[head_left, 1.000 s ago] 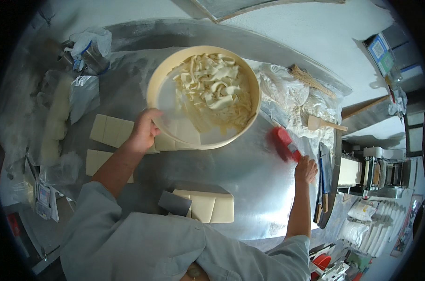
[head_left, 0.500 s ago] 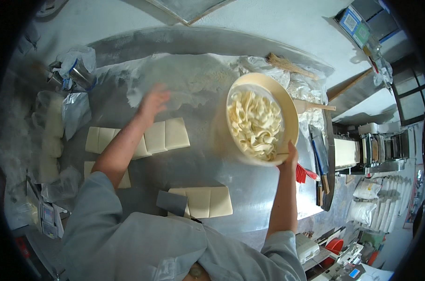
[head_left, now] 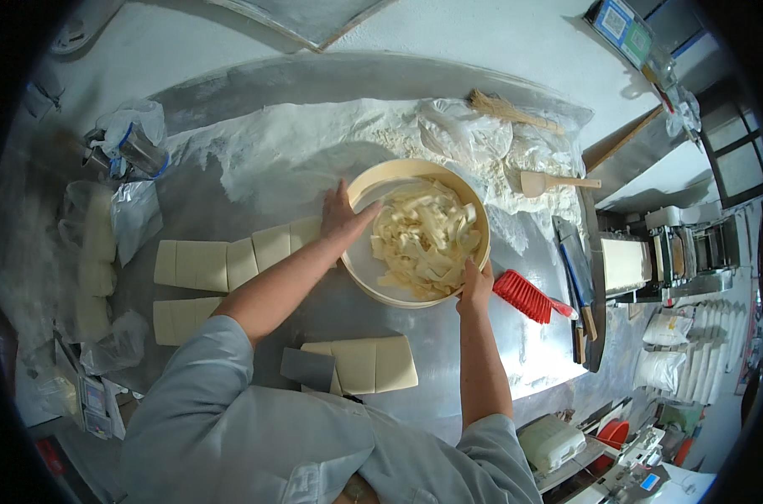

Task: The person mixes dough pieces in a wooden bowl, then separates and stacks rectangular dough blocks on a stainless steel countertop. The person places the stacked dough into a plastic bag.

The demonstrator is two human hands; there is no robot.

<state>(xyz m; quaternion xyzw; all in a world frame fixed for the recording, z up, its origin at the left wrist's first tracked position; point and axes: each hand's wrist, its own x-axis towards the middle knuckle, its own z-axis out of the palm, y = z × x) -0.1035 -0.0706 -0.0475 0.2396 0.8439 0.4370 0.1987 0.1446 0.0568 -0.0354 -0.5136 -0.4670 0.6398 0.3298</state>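
Note:
Over the middle of the steel table I hold a round, cream-rimmed sieve [head_left: 380,174]. Wide, pale dough strips [head_left: 427,235] lie in a loose, slightly blurred heap toward its right side. My left hand [head_left: 343,217] grips the left rim, its thumb reaching over the inside. At the lower right, my right hand [head_left: 475,284] is closed on the rim. Flat dough sheets [head_left: 201,265] line up left of the sieve, partly behind my left forearm. Nearer my body are more dough sheets [head_left: 373,365], with a grey scraper [head_left: 307,368] overlapping their left end.
White flour [head_left: 297,130] covers the table's far side. To the right lie a red-bristled brush [head_left: 524,294], a wooden paddle [head_left: 558,182], and long knives [head_left: 576,273] by the edge. A straw whisk [head_left: 516,113] rests at the back. Metal cups [head_left: 142,151] stand far left.
The sieve has come left and levelled out, and the dough strips have shifted. My left hand has moved right and taken hold of the rim. The red brush is now uncovered.

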